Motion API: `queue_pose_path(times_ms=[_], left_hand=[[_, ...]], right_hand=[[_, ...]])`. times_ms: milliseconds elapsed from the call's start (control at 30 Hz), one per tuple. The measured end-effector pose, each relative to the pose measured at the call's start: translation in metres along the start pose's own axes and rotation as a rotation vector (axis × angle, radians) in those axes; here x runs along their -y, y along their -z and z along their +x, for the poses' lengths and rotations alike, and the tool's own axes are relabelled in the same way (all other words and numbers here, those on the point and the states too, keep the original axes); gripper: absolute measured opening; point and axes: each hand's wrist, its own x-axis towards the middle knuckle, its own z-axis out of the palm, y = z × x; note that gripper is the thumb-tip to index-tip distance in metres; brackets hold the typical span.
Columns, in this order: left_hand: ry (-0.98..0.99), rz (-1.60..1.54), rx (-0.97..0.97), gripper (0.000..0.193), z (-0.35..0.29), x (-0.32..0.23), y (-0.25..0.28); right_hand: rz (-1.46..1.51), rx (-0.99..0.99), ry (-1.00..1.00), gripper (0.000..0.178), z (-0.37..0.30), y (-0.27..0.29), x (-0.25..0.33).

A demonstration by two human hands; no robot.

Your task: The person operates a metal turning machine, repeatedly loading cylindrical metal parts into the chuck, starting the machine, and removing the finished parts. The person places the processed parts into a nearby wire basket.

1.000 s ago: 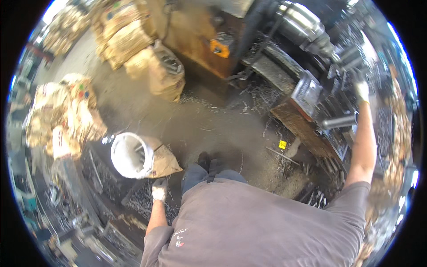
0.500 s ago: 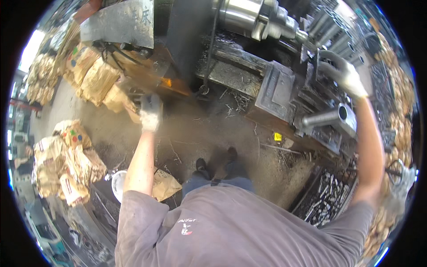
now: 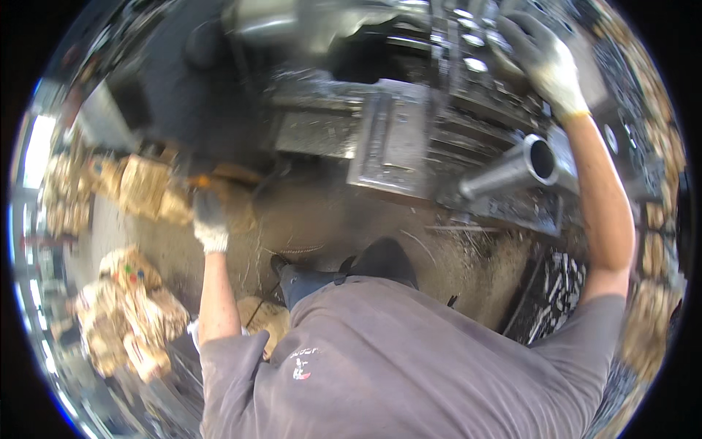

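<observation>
Both my hands wear white gloves with grey palms. My left hand [image 3: 210, 218] reaches forward beside the machine's dark front, close to a small orange part [image 3: 199, 181]. Its fingers are smeared, so their grip is hidden from me. At the upper right, my right hand [image 3: 545, 62] stretches over the far side of the metalworking machine, fingers extended and apart, with nothing visible in them. Nearer to me, a shiny metal tube [image 3: 501, 172] lies tilted on the machine, its open end toward my right forearm. A flat steel block [image 3: 395, 139] sits left of it. A blurred metal cylinder [image 3: 267, 18] shows at the top.
Brown paper sacks [image 3: 131, 311] are piled on the left, with more sacks [image 3: 142, 186] behind them. A dark tray of metal pieces [image 3: 556, 293] stands at the lower right. Metal shavings [image 3: 475, 245] litter the floor [image 3: 322, 212] under the machine.
My view has turned, so the machine appears farther left. My body and feet have shifted. The right hand now reaches farther forward with fingers stretched; the left remains near the orange part.
</observation>
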Motion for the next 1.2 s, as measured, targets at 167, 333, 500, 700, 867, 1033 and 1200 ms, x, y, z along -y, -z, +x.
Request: queue_pose_path(times_ms=[167,333,500,700,867,1033,1200], left_hand=[[0.690,-0.424,-0.109,0.053,0.017,-0.056,-0.004],[0.696,-0.615,-0.106,0.067,0.031,-0.016,-0.028],[0.720,-0.563,-0.147,0.055,0.035,-0.026,-0.024],[0.474,-0.741,0.011,0.042,0.019,0.049,-0.024],[1.137,-1.365,0.017,0.040,0.046,-0.061,0.029],[0.866,-1.006,0.205,0.036,0.016,-0.162,0.028],[0.065,-0.838,0.204,0.052,0.103,-0.247,0.025]], right_hand=[[0.095,-0.011,-0.403,0.047,0.008,0.024,0.057],[0.116,0.016,-0.395,0.055,0.007,0.031,0.051],[0.009,0.059,-0.385,0.033,0.008,0.024,0.056],[0.065,-0.166,-0.190,0.044,0.009,0.015,0.049],[-0.039,0.018,-0.243,0.049,0.020,0.029,0.057],[0.225,0.592,-0.452,0.054,0.113,0.035,0.056],[0.146,0.835,-0.146,0.040,0.156,-0.050,-0.011]])
